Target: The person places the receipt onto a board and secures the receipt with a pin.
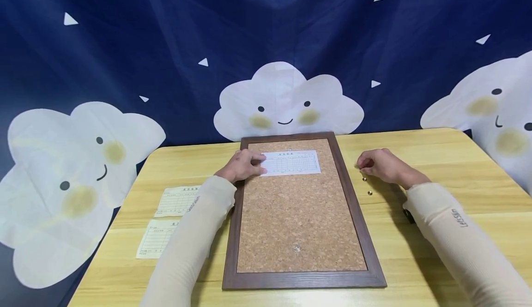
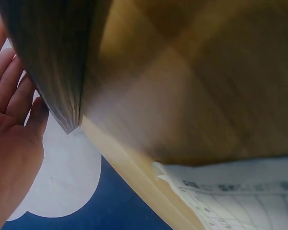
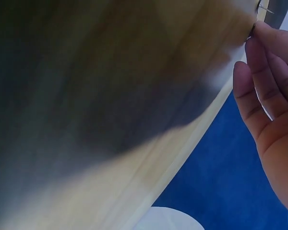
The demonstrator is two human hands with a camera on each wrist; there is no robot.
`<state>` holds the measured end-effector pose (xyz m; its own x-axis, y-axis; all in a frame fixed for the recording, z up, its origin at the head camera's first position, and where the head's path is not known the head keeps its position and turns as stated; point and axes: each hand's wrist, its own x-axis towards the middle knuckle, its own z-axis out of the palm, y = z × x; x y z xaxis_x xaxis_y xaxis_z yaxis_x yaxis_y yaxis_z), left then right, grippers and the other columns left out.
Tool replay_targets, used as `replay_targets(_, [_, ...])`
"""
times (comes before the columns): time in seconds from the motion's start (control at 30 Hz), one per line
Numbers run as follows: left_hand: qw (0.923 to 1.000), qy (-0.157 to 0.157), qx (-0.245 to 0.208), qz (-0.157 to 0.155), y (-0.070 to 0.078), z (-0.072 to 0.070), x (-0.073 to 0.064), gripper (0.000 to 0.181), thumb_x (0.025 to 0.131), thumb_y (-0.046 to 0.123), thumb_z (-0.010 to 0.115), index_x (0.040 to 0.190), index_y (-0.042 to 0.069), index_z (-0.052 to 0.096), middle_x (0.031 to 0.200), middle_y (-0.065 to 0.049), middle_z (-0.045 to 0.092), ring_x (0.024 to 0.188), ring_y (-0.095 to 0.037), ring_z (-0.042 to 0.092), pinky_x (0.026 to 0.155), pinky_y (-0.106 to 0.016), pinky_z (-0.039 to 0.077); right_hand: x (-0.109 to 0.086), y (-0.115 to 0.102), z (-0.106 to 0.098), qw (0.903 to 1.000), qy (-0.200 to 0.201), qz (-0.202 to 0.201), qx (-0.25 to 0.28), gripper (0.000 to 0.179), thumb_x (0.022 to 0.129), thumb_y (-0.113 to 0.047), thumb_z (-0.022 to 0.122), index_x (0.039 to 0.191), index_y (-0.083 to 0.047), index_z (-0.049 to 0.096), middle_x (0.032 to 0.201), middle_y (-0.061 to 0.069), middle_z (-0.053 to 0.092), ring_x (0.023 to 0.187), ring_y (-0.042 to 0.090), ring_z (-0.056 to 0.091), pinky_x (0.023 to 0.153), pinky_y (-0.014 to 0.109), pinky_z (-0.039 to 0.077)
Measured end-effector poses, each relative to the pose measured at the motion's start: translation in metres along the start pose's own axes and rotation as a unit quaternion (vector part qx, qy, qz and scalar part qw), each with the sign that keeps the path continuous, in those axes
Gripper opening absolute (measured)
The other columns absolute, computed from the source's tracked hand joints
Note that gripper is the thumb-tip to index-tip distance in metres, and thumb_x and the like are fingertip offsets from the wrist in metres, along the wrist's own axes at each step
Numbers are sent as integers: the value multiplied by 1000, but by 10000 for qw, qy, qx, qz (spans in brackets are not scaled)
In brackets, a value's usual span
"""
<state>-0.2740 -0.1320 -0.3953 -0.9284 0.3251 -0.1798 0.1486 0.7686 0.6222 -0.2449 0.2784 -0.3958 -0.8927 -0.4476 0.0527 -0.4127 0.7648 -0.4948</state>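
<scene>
L hand (image 1: 242,164): thumb & fingers apart, touching white printed paper form (image 1: 291,163) nr top of brown-framed cork board (image 1: 299,214). R hand (image 1: 380,165) pinches tiny dark bit (image 3: 252,31) nr small gold tacks (image 1: 370,193). Cream sleeve (image 1: 453,226): "Lets…", rest unclear.

Backdrop (image 1: 291,25), dark blue, smiling cloud print (image 1: 287,87), beyond the fingers (image 1: 256,156). Tabletop (image 1: 469,168), pale wood-grain, under the fingers. Right wrist view: cropped white shape (image 3: 170,220) below fingers, probably cloud.
</scene>
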Motion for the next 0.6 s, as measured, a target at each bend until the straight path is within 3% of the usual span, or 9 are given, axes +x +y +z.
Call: replay_targets(0.6, [9994, -213, 265, 73, 2, -4, 5, 48, 89, 17, 78, 135, 11, 64, 142, -2, 57, 137, -23, 44, 112, -36, 37, -1, 3, 1, 9997, 148, 179, -111, 16, 79, 5, 80, 78, -8, 71, 74, -1, 72, 68, 8, 63, 59, 21, 49])
